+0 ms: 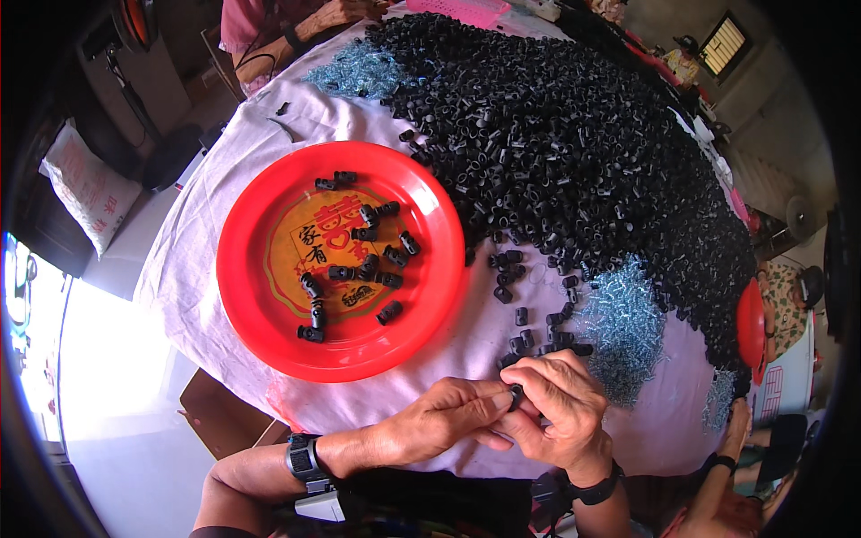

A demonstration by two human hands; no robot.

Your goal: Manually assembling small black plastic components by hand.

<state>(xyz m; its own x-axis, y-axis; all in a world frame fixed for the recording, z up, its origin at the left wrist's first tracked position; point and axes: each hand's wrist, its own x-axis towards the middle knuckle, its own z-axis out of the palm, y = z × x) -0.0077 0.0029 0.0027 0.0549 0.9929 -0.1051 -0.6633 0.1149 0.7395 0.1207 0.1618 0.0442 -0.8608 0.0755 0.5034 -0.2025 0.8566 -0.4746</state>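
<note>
Close to the table's near edge, my left hand [457, 411] and my right hand [560, 408] meet, fingertips together. Between them is a small black plastic cord-lock piece [515, 397], pinched by both and partly covered by fingers. Left of my hands stands a round red plate [247, 309] with several finished-looking black cord locks [368, 266] scattered in it. Just beyond my right hand lie loose black pieces [538, 336] and a heap of small silvery-blue springs [621, 327].
A large pile of black plastic parts [556, 143] covers the far and right side of the cloth-covered table [193, 242]. More springs [359, 70] lie at the far left, near another person's arm [309, 31]. Another person's hand [737, 421] reaches in at the right, by a red plate [752, 323].
</note>
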